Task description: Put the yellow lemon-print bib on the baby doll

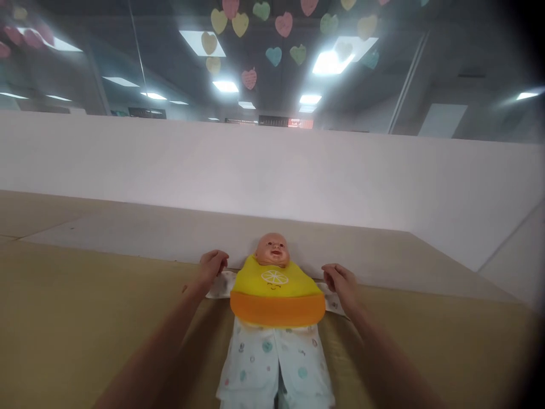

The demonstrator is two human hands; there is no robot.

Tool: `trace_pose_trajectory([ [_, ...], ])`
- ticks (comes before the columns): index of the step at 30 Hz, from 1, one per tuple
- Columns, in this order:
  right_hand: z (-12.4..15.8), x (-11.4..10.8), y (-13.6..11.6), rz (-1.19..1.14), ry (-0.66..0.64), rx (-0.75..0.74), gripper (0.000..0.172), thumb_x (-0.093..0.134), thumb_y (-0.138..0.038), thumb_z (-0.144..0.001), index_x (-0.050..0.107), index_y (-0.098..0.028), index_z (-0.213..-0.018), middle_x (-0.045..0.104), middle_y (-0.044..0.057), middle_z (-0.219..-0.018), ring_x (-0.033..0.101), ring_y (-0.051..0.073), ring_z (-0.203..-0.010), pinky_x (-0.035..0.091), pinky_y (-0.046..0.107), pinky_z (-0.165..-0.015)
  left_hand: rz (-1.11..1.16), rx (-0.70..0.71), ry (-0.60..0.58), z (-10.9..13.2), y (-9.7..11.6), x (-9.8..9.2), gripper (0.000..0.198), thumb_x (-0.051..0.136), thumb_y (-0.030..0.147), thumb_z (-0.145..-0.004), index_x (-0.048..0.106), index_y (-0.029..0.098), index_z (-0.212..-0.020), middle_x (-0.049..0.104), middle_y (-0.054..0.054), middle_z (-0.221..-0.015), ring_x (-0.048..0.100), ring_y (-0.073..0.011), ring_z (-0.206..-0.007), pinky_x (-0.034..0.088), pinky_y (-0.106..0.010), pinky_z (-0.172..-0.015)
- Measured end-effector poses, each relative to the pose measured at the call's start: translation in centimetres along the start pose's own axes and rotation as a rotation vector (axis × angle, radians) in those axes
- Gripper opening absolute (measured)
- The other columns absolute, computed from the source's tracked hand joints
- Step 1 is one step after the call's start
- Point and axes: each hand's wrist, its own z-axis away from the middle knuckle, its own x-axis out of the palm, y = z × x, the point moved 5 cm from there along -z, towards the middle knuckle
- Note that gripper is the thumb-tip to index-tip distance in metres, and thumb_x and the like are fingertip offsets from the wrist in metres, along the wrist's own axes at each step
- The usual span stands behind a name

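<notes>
A baby doll [272, 249] lies on its back in the middle of the head view, its head toward the wall. A yellow bib [255, 281] with a citrus slice and smiling face covers its chest; the bib's lower edge is an orange catch pocket [276, 308]. White patterned clothes [255, 358] show below the bib and at both sleeves. My left hand [212, 268] hovers beside the doll's sleeve on the left, fingers loosely bent and holding nothing visible. On the right, my right hand [342, 284] is over the other sleeve, thumb and fingers a little apart. Neither hand grips the bib.
The doll rests on a tan padded surface [106, 307] with a paler strip [128, 227] along the back. Behind it stands a low white wall [255, 170]. Above that is a glass pane with several paper hearts [283, 24] on it and ceiling lights beyond.
</notes>
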Motion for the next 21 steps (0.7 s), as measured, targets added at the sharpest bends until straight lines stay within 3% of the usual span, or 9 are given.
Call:
trace_pose_trajectory([
  [5,-4.0,2.5,-0.6,-0.02,0.022,0.02,0.021,0.066,-0.037,-0.067,0.063,-0.016,-0.07,0.061,0.002,-0.071,0.053,0.014,-0.066,0.043,0.026,-0.06,0.045,0.012,-0.009,-2.8,0.7,2.5,0.019,0.058,0.035,-0.069,0.055,0.018,-0.06,0.053,0.002,-0.06,0.046,-0.0106,-0.054,0.038,-0.024,-0.053],
  [8,-5.8,4.8,-0.5,-0.111,-0.062,0.089,0.022,0.069,-0.035,-0.064,0.064,-0.016,-0.073,0.067,0.007,-0.083,0.061,0.018,-0.08,0.048,0.029,-0.074,0.06,-0.048,-0.057,-4.1,0.5,4.7,0.021,0.058,0.038,-0.07,0.058,0.017,-0.071,0.062,-0.004,-0.077,0.057,-0.014,-0.065,0.045,-0.027,-0.062],
  [11,-7.0,7.2,0.1,-0.182,-0.163,0.178,0.019,0.069,-0.032,-0.062,0.061,-0.017,-0.067,0.067,0.006,-0.075,0.062,0.018,-0.077,0.049,0.031,-0.076,0.051,-0.123,-0.114,-5.2,0.1,6.8,0.027,0.06,0.041,-0.069,0.058,0.017,-0.081,0.065,-0.007,-0.084,0.062,-0.0177,-0.072,0.047,-0.029,-0.066],
  [15,-7.2,10.1,0.3,-0.181,-0.316,0.224,0.016,0.065,-0.031,-0.064,0.058,-0.017,-0.061,0.062,0.002,-0.06,0.057,0.016,-0.061,0.045,0.03,-0.062,0.013,-0.241,-0.198,-6.2,-0.4,8.9,0.035,0.062,0.047,-0.068,0.059,0.016,-0.084,0.067,-0.01,-0.076,0.062,-0.022,-0.064,0.046,-0.033,-0.06],
  [18,-7.0,11.7,-0.1,-0.2,-0.452,0.216,0.02,0.065,-0.036,-0.066,0.065,-0.016,-0.07,0.068,0.004,-0.067,0.06,0.019,-0.068,0.046,0.03,-0.064,0.012,-0.29,-0.282,-6.3,-0.2,10.0,0.039,0.057,0.052,-0.07,0.063,0.015,-0.083,0.068,-0.009,-0.066,0.061,-0.0223,-0.058,0.043,-0.032,-0.056],
  [21,-7.1,12.1,-0.1,-0.209,-0.488,0.197,0.025,0.066,-0.039,-0.068,0.069,-0.017,-0.078,0.071,0.004,-0.074,0.062,0.019,-0.076,0.047,0.029,-0.069,0.042,-0.265,-0.34,-6.1,0.4,10.8,0.041,0.055,0.052,-0.071,0.067,0.015,-0.081,0.068,-0.007,-0.062,0.058,-0.0209,-0.055,0.041,-0.031,-0.054],
])
